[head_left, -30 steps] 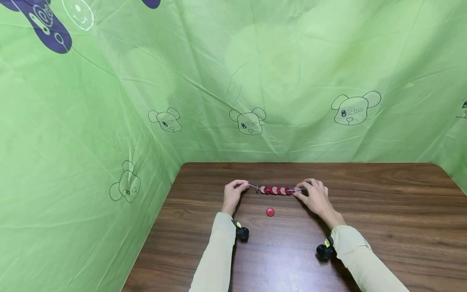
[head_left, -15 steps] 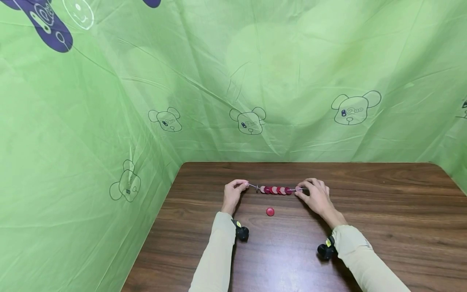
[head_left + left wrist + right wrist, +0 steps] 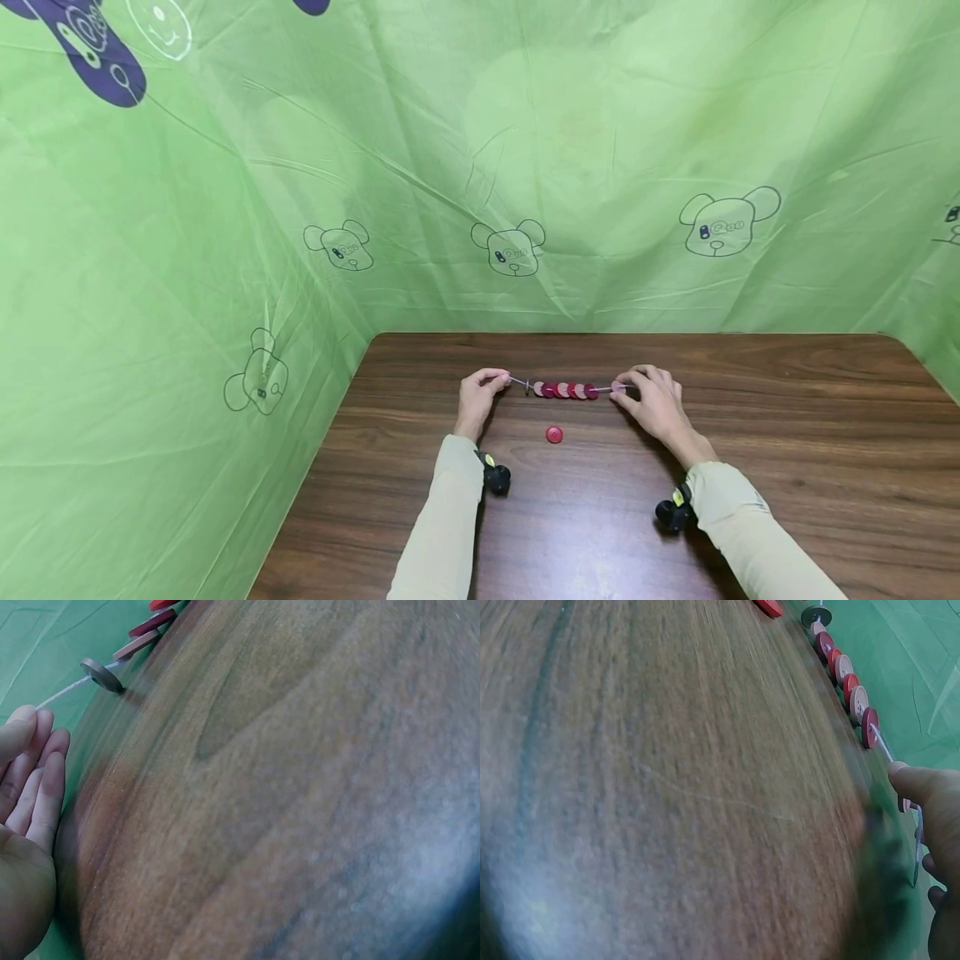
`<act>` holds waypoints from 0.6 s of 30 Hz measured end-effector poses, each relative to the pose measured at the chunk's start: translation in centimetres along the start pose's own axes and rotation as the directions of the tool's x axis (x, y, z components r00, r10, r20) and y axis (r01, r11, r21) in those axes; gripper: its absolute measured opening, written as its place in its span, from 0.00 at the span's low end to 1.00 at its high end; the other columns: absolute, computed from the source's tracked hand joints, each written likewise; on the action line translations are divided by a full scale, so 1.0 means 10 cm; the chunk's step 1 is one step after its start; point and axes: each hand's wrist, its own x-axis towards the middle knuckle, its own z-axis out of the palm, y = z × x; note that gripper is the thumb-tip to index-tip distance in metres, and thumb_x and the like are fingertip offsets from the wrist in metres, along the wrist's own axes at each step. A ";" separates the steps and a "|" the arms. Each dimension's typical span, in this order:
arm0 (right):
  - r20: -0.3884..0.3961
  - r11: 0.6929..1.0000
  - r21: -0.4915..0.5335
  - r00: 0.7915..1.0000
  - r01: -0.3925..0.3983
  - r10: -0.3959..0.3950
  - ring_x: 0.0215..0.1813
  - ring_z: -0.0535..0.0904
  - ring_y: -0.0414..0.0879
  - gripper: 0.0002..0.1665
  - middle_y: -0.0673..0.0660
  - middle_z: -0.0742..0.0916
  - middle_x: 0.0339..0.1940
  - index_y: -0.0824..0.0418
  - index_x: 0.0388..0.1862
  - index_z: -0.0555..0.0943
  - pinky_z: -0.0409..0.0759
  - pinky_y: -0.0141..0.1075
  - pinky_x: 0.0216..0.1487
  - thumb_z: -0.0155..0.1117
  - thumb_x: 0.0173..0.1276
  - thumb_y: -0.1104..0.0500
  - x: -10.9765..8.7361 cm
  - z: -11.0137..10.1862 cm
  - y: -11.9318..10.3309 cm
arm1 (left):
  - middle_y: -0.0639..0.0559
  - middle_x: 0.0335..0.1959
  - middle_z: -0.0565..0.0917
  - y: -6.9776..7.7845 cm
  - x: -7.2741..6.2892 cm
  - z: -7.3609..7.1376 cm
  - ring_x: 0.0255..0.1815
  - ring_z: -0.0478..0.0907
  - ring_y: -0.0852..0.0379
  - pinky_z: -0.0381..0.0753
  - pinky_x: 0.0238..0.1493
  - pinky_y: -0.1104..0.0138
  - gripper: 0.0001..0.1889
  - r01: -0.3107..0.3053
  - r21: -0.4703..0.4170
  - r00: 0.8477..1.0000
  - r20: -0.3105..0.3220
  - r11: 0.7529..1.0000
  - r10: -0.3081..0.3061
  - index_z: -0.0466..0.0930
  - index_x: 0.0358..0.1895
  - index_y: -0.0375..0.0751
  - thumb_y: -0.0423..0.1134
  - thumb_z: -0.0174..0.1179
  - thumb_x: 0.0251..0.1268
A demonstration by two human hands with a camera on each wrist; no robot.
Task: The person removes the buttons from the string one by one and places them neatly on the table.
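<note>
A pale string [image 3: 64,694] runs between the two hands above the wooden table, threaded through several buttons. My left hand [image 3: 477,402] pinches its left end between thumb and fingertips. Nearest that hand sits a dark grey disc [image 3: 112,682] on the string. Beside the disc hangs a row of overlapping red, maroon and pink buttons [image 3: 561,390]. My right hand [image 3: 658,408] pinches a pink button [image 3: 904,804], partly hidden by the thumb, a short stretch of bare string away from the row. The string's free end [image 3: 918,847] dangles below the right fingers.
A loose red button [image 3: 554,435] lies on the wooden table [image 3: 810,433] in front of the row. Green printed cloth [image 3: 600,167] hangs behind the table and at its left side. Wrist cameras [image 3: 497,478] are strapped to both forearms.
My right hand has shifted slightly right with the pink button, widening the gap to the maroon button at the row's end. The left hand holds its place.
</note>
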 end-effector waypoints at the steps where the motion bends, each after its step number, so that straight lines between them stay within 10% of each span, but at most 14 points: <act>1: -0.001 1.000 0.000 1.000 0.001 -0.001 0.59 0.66 0.63 0.17 0.64 0.77 0.56 0.57 0.44 0.82 0.60 0.58 0.53 0.70 0.60 0.50 0.00 0.00 0.00 | 0.46 0.32 0.88 0.00 0.00 0.00 0.34 0.84 0.61 0.84 0.44 0.64 0.07 -0.001 0.000 1.000 -0.001 1.000 0.001 0.87 0.36 0.36 0.37 0.67 0.58; 18: -0.024 1.000 -0.007 1.000 -0.004 0.004 0.58 0.66 0.64 0.18 0.64 0.78 0.55 0.57 0.44 0.82 0.60 0.58 0.51 0.71 0.59 0.50 -0.02 -0.06 0.07 | 0.39 0.37 0.87 0.00 0.00 -0.01 0.41 0.84 0.50 0.83 0.48 0.59 0.09 -0.004 0.009 1.000 0.011 1.000 0.004 0.86 0.39 0.34 0.37 0.66 0.59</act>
